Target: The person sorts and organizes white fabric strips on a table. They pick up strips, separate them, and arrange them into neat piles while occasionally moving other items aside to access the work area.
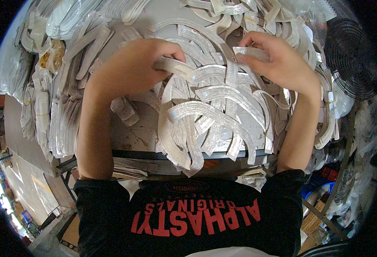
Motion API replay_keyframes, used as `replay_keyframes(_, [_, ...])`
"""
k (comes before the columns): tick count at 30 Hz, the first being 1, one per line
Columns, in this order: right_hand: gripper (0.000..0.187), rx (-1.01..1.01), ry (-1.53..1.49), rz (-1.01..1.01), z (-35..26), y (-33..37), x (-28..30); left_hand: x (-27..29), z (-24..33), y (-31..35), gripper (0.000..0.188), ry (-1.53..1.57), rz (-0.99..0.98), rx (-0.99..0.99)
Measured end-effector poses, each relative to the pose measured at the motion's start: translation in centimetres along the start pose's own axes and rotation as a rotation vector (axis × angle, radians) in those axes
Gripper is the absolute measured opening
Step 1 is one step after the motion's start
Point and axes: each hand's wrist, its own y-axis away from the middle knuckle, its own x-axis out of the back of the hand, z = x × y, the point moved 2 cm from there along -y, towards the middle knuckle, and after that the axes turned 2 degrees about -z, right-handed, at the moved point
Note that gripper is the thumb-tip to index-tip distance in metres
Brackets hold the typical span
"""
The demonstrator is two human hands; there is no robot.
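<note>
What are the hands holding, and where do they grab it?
Both hands pinch curved silvery strips above the pile. The left hand grips one strip by its end; the right hand grips another strip by its end.

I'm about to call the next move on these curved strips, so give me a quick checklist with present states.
1. Left hand grips one end of a curved strip: ok.
2. Right hand pinches another strip: ok.
3. Whether the two held strips are one piece: cannot tell.
4. Loose pile stays on the table: not ok, several ends overhang the front edge.
5. Fan apart from both hands: ok.
</note>
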Motion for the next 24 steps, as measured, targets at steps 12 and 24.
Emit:
replay_keyframes(12, [0.033, -0.028, 0.063, -0.111, -1.3, -0.4, -0.6, 0.7, 0.3, 0.0, 0.031, 0.041, -0.072, 0.092])
replay_keyframes(24, [0.034, 0.15, 0.21, -0.101, -3.1, -2.1, -4.8, 0.1, -0.6, -0.2, 0.032, 0.021, -0.037, -0.054])
